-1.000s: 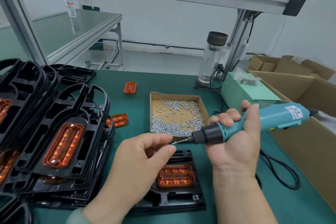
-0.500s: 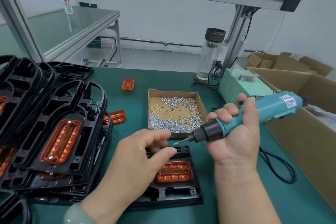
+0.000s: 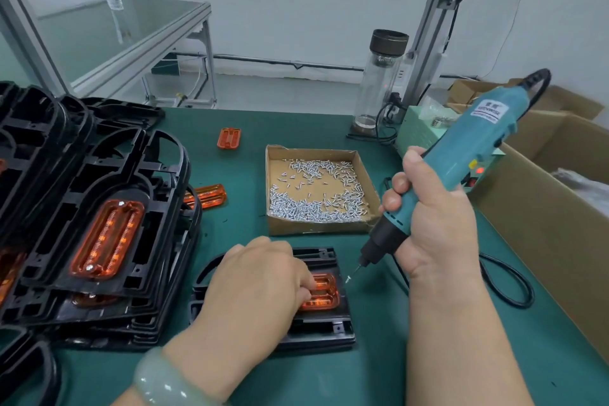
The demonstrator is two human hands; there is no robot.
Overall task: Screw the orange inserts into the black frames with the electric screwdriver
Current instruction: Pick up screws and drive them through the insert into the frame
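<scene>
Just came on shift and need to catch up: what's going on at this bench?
A person is fastening an orange insert into a black frame. The left hand presses the insert down. The right hand grips the tilted screwdriver, its bit aimed just off the insert's right end. A box of screws sits behind, and a stack of frames lies to the left.

Left hand (image 3: 260, 287) rests on an insert (image 3: 324, 293) seated in a frame (image 3: 323, 330) on the bench (image 3: 379, 366); just right of it, right hand (image 3: 435, 221) holds the screwdriver (image 3: 461, 161), tip near the insert's right end. A tray of screws (image 3: 316, 188) lies behind both hands, stacked frames (image 3: 99, 208) left of the left hand, a carton (image 3: 543, 224) right of the right hand
</scene>
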